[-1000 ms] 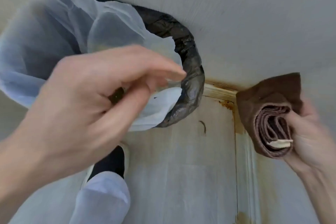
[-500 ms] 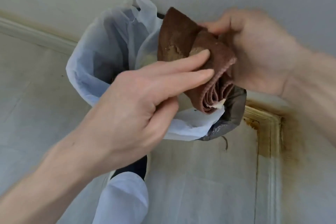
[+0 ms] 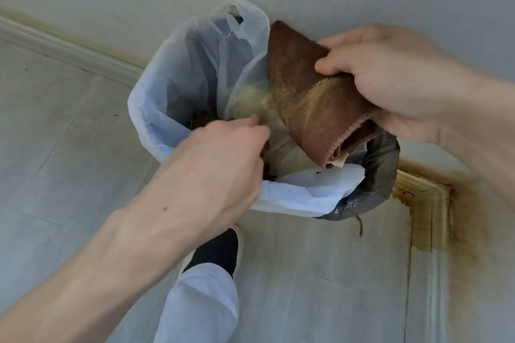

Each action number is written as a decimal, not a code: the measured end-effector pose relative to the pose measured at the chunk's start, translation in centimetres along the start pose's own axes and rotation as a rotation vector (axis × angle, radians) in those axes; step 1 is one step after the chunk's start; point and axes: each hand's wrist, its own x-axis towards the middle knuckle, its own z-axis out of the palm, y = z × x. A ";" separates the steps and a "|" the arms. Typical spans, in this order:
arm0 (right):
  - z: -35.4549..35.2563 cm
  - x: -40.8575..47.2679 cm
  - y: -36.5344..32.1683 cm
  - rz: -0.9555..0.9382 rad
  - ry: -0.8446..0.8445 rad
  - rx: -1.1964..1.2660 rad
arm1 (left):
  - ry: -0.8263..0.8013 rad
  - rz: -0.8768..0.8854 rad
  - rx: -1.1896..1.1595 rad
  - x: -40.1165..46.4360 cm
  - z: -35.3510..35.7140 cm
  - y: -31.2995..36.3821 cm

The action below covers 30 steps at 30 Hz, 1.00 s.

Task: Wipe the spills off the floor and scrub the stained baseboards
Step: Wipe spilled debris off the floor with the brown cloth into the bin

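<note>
My right hand (image 3: 390,78) grips a folded brown cloth (image 3: 315,108) above a bin lined with a white bag (image 3: 178,83). The cloth's face carries a yellowish smear, and a blurred yellowish patch (image 3: 250,103) shows beside its left edge, over the bag. My left hand (image 3: 220,159) hovers over the bag's near edge, just left of the cloth. Its fingers are loosely bent and hold nothing I can see. Brown-yellow stains cover the baseboard corner (image 3: 426,203) to the right of the bin.
The bin's dark rim (image 3: 381,170) stands against the wall in the corner. A cleaner white baseboard (image 3: 69,50) runs off to the left. My foot in a dark shoe (image 3: 220,250) stands on the pale floor (image 3: 320,287) right in front of the bin.
My right hand brought the cloth from the right to over the bin. My left hand touched the cloth's face, then slid down and left off it, and a yellowish patch now shows over the bag.
</note>
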 end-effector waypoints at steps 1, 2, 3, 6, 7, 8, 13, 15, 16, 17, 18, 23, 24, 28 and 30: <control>0.1 0.0 0.1 0.010 0.016 0.004 | 0.060 -0.048 -0.021 0.2 -0.6 0.0; 0.2 0.0 0.1 0.018 0.027 0.014 | 0.143 -0.035 -0.061 0.1 -1.2 0.3; 0.3 0.1 0.1 0.019 0.032 0.023 | 0.231 0.008 -0.087 -0.1 -1.5 0.7; 0.7 -0.1 0.0 -0.001 0.035 0.037 | 0.077 0.025 -0.026 0.9 -0.4 1.2; 0.8 -0.2 -0.1 -0.009 0.039 0.046 | 0.026 -0.068 -0.018 1.0 -0.2 1.0; 0.9 -0.3 0.0 -0.011 0.043 0.061 | 0.042 -0.153 -0.047 1.0 -0.3 0.6; 1.6 0.0 0.3 0.010 0.074 0.135 | 0.183 0.160 -0.097 0.2 -0.6 2.0; 2.0 0.0 0.3 0.008 0.087 0.143 | 0.093 0.104 0.025 -0.3 -0.7 2.0; 2.1 0.0 0.4 0.010 0.101 0.148 | 0.142 0.078 0.018 -0.4 -0.8 1.6; 2.2 0.1 0.4 0.011 0.104 0.148 | 0.208 0.084 -0.022 -0.5 -1.0 1.3; 2.4 0.2 0.5 0.008 0.098 0.151 | 0.256 0.111 -0.053 -0.6 -1.3 1.4; 2.8 0.7 0.6 -0.027 0.116 0.151 | 0.051 0.011 0.049 0.0 0.2 1.4; 2.8 0.8 0.7 -0.043 0.123 0.144 | 0.107 0.035 0.033 -0.1 0.1 1.1; 2.9 1.0 0.9 -0.107 0.091 0.078 | 0.138 0.120 0.017 0.2 0.3 1.9; 2.7 0.9 1.0 -0.096 0.099 0.101 | 0.103 0.031 0.060 0.1 0.2 1.5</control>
